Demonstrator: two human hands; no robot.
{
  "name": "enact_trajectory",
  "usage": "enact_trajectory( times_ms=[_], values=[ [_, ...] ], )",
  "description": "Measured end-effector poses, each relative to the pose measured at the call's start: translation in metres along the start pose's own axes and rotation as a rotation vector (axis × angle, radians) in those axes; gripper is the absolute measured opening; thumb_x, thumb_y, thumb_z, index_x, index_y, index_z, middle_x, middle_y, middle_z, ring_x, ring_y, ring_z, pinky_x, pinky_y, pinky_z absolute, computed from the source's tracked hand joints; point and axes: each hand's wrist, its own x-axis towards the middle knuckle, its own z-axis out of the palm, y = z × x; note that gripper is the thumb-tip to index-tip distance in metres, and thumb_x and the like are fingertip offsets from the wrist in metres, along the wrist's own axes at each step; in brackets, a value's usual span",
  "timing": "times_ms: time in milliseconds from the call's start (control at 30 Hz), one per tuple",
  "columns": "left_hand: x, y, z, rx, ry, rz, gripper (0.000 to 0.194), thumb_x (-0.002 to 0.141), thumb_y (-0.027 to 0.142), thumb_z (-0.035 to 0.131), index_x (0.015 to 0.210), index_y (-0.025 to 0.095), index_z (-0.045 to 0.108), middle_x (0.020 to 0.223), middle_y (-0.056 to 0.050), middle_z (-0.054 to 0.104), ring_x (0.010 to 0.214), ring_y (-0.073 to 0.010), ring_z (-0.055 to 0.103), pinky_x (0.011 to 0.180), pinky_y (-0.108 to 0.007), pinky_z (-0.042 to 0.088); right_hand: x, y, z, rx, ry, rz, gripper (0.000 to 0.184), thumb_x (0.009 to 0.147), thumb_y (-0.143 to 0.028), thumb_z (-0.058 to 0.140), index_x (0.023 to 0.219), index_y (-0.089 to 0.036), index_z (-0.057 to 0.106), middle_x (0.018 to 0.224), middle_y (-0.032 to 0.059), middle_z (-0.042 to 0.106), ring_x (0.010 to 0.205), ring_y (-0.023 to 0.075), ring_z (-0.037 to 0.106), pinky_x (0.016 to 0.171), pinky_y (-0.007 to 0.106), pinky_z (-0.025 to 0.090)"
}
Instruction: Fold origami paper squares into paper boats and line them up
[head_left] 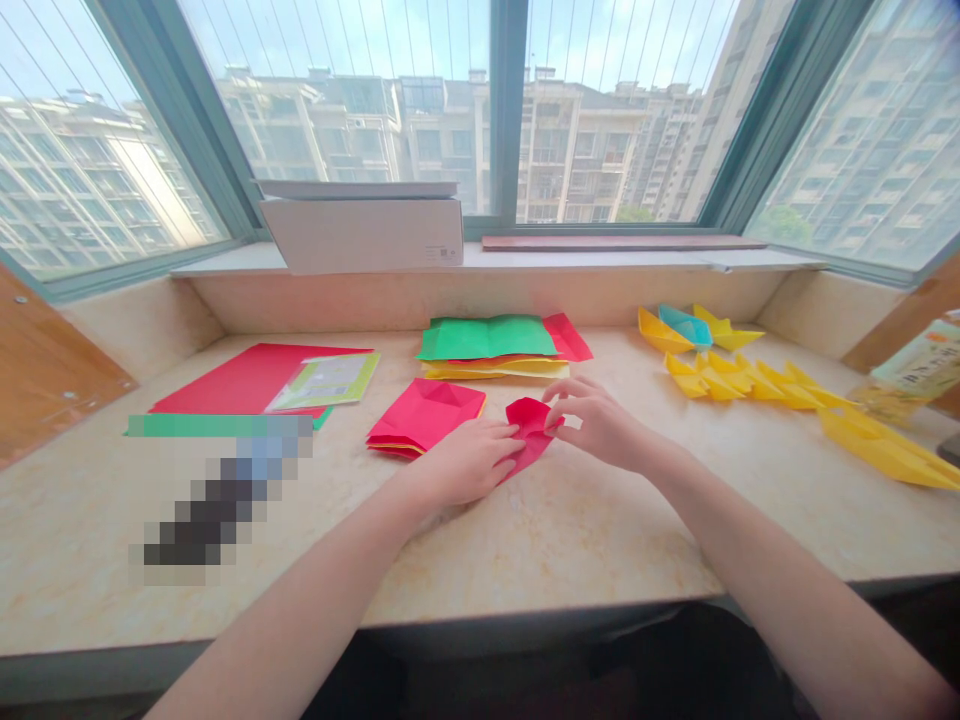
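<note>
A small folded piece of red paper (529, 428) lies on the marble counter (525, 540) in front of me. My left hand (466, 462) rests on its left part, fingers curled and pressing it down. My right hand (596, 420) pinches its upper right edge between thumb and fingers. Just left of the hands lies a pile of folded red paper pieces (424, 415). Behind them sits a stack of green, red and yellow sheets (491, 345).
Several yellow paper boats (739, 380) and a blue one (684, 324) stand at the right, a larger yellow one (889, 447) nearer the edge. Red sheets and a green-white packet (326, 380) lie left. A white box (365, 228) sits on the sill. A bottle (911, 372) stands far right.
</note>
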Motion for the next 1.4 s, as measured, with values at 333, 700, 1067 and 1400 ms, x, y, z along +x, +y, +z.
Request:
enact_trajectory(
  times_ms=[333, 700, 1067, 1400],
  values=[
    [-0.001, 0.000, -0.001, -0.016, -0.015, 0.000, 0.030, 0.099, 0.030, 0.045, 0.119, 0.022, 0.066, 0.123, -0.009, 0.067, 0.113, -0.0261, 0.060, 0.099, -0.042, 0.045, -0.005, 0.005, 0.002, 0.100, -0.242, 0.106, 0.018, 0.086, -0.014, 0.063, 0.090, -0.027, 0.075, 0.082, -0.0032, 0.075, 0.069, 0.0141, 0.065, 0.068, 0.025, 0.046],
    [-0.003, 0.001, 0.002, -0.037, 0.018, -0.023, 0.034, 0.100, 0.033, 0.042, 0.126, 0.027, 0.063, 0.130, -0.006, 0.064, 0.119, -0.0261, 0.056, 0.104, -0.043, 0.041, -0.004, -0.006, -0.001, 0.050, -0.346, 0.110, 0.018, 0.091, -0.017, 0.057, 0.092, -0.027, 0.072, 0.083, -0.0022, 0.075, 0.072, 0.0150, 0.066, 0.068, 0.026, 0.044],
    [-0.001, 0.004, -0.001, 0.001, -0.018, -0.038, 0.033, 0.100, 0.030, 0.042, 0.125, 0.023, 0.062, 0.129, -0.008, 0.064, 0.117, -0.0263, 0.058, 0.103, -0.043, 0.043, -0.005, -0.011, 0.000, 0.047, -0.357, 0.055, 0.020, 0.087, -0.015, 0.059, 0.091, -0.028, 0.074, 0.084, -0.0013, 0.076, 0.071, 0.0156, 0.066, 0.067, 0.026, 0.043],
    [0.000, 0.005, -0.002, 0.043, -0.040, -0.030, 0.032, 0.100, 0.029, 0.042, 0.122, 0.022, 0.063, 0.128, -0.007, 0.064, 0.117, -0.0245, 0.058, 0.103, -0.039, 0.043, -0.003, -0.013, -0.005, -0.001, -0.449, 0.045, 0.020, 0.090, -0.017, 0.056, 0.098, -0.026, 0.072, 0.090, 0.0018, 0.076, 0.078, 0.0170, 0.068, 0.072, 0.027, 0.045]
  ],
)
